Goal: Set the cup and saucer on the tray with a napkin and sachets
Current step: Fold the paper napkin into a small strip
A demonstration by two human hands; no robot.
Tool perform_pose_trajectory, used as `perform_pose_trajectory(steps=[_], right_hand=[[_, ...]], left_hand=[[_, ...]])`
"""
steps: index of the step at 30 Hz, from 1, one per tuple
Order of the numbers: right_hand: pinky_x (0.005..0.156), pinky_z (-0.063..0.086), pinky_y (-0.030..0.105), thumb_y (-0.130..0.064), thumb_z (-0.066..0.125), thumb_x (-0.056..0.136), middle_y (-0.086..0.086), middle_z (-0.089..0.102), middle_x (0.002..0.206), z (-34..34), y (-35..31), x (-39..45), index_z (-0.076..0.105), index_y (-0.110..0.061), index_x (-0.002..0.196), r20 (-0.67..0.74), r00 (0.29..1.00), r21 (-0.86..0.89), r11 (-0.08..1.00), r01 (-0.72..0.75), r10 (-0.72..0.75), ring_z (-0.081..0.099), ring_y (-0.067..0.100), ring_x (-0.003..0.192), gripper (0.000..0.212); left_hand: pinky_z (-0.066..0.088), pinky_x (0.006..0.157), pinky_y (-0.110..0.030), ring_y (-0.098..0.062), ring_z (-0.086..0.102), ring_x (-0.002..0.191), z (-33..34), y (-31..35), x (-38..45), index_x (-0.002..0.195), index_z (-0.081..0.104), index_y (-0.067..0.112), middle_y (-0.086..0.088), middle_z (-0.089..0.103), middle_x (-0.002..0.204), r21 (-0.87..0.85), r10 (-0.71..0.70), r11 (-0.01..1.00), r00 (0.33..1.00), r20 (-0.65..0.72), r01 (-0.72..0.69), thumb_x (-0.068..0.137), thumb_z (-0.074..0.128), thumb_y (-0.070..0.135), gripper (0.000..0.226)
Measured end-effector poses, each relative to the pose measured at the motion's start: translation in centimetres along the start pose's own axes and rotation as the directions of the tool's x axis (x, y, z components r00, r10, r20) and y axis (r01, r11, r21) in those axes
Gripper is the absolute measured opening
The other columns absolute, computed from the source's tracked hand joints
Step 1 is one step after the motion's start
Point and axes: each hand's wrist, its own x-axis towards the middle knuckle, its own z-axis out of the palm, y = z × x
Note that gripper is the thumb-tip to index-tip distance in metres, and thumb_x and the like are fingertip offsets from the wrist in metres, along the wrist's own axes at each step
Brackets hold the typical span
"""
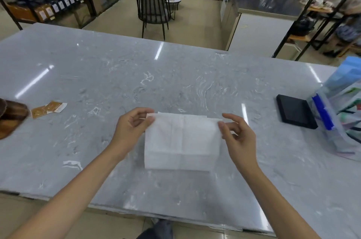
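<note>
A white paper napkin [181, 141] lies on the grey marble counter [136, 82] in front of me, with fold lines across it. My left hand [130, 127] pinches its far left corner and my right hand [237, 133] pinches its far right corner, lifting the far edge slightly. Two brown sachets [47, 109] lie on the counter at the left. Just beyond them, at the left edge, part of a dark wooden tray [10, 119] shows. No cup or saucer is in view.
A black flat box [296, 114] lies on the counter at the right, beside clear plastic packs with blue and green contents [340, 113]. Past the counter stand a dark chair [153, 11], a small round table and shelves of goods.
</note>
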Motion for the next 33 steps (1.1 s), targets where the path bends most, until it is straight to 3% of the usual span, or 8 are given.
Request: perform_pose_trajectory(steps=[6,11,14,18,22,25,29,33], right_hand=[[0.069,0.059,0.039,-0.026,0.064,0.1,-0.008,0.068,0.075,3.8,6.4,6.5,0.072,-0.033,0.108,0.036,0.991,-0.11,0.986,-0.127,0.132,0.062,0.011,0.068,0.014],[0.062,0.045,0.009,-0.027,0.061,0.099,-0.012,0.066,0.072,5.9,10.8,8.1,0.066,-0.034,0.115,0.012,0.965,-0.265,0.931,-0.25,0.263,0.064,0.001,0.067,0.018],[0.064,0.046,0.005,-0.03,0.06,0.099,-0.011,0.071,0.075,6.6,11.9,7.8,0.063,-0.03,0.119,-0.06,0.959,-0.349,0.894,-0.28,0.277,0.066,-0.005,0.077,0.02],[0.07,0.053,0.021,-0.036,0.06,0.099,-0.012,0.069,0.075,7.2,12.1,7.3,0.062,-0.029,0.117,-0.131,0.956,-0.355,0.888,-0.293,0.263,0.066,0.0,0.078,0.02],[0.074,0.059,0.032,-0.036,0.062,0.098,-0.01,0.068,0.076,7.4,11.9,7.3,0.063,-0.026,0.112,-0.186,0.949,-0.384,0.87,-0.308,0.254,0.066,0.003,0.075,0.018],[0.082,0.058,0.037,-0.029,0.061,0.099,-0.004,0.066,0.101,7.4,11.0,6.9,0.064,-0.018,0.116,-0.163,0.96,-0.444,0.852,-0.279,0.229,0.064,0.005,0.08,0.02],[0.095,0.04,0.018,-0.019,0.063,0.097,0.01,0.055,0.131,7.7,9.4,4.6,0.062,-0.01,0.125,0.001,1.0,-0.63,0.776,0.02,-0.025,0.055,0.024,0.117,0.03],[0.115,0.037,0.037,-0.03,0.047,0.102,0.013,0.044,0.158,10.5,8.0,2.4,0.051,-0.012,0.146,0.236,0.971,-0.705,0.694,0.146,0.035,0.04,0.026,0.144,0.048]], left_hand=[[0.054,0.067,-0.014,-0.007,0.072,0.081,1.3,-6.5,8.1,0.096,0.072,0.037,0.003,0.074,0.092,0.171,-0.101,0.979,0.993,-0.069,0.111,0.092,0.074,0.019,0.019],[0.057,0.084,-0.035,-0.026,0.072,0.089,1.7,-10.9,11.3,0.1,0.071,0.021,-0.005,0.074,0.092,0.303,-0.207,0.927,0.975,-0.078,0.221,0.089,0.076,0.014,0.014],[0.056,0.078,-0.028,-0.017,0.073,0.082,1.8,-11.3,11.6,0.093,0.073,0.024,0.003,0.075,0.085,0.358,-0.2,0.905,0.973,-0.112,0.227,0.087,0.078,0.021,0.008],[0.059,0.072,-0.024,-0.005,0.072,0.074,2.1,-11.0,10.8,0.092,0.076,0.021,0.01,0.076,0.081,0.408,-0.144,0.892,0.979,-0.144,0.192,0.087,0.076,0.026,0.006],[0.062,0.074,-0.034,-0.005,0.069,0.069,2.8,-10.4,10.3,0.097,0.072,0.023,0.009,0.074,0.08,0.422,-0.124,0.881,0.967,-0.224,0.211,0.085,0.077,0.023,0.013],[0.056,0.084,-0.035,-0.017,0.068,0.089,3.8,-9.6,9.8,0.118,0.064,0.02,-0.001,0.071,0.102,0.57,-0.02,0.807,0.971,-0.239,0.157,0.088,0.073,0.026,0.032],[0.041,0.1,-0.028,-0.025,0.052,0.122,5.5,-7.9,7.0,0.13,0.057,0.016,-0.004,0.06,0.128,0.761,0.139,0.648,0.988,-0.071,-0.036,0.097,0.046,0.039,0.042],[0.032,0.122,-0.045,-0.029,0.035,0.149,8.4,-8.2,3.2,0.143,0.054,0.008,-0.007,0.049,0.154,0.802,0.087,0.535,0.962,0.259,-0.265,0.101,0.031,0.03,0.053]])
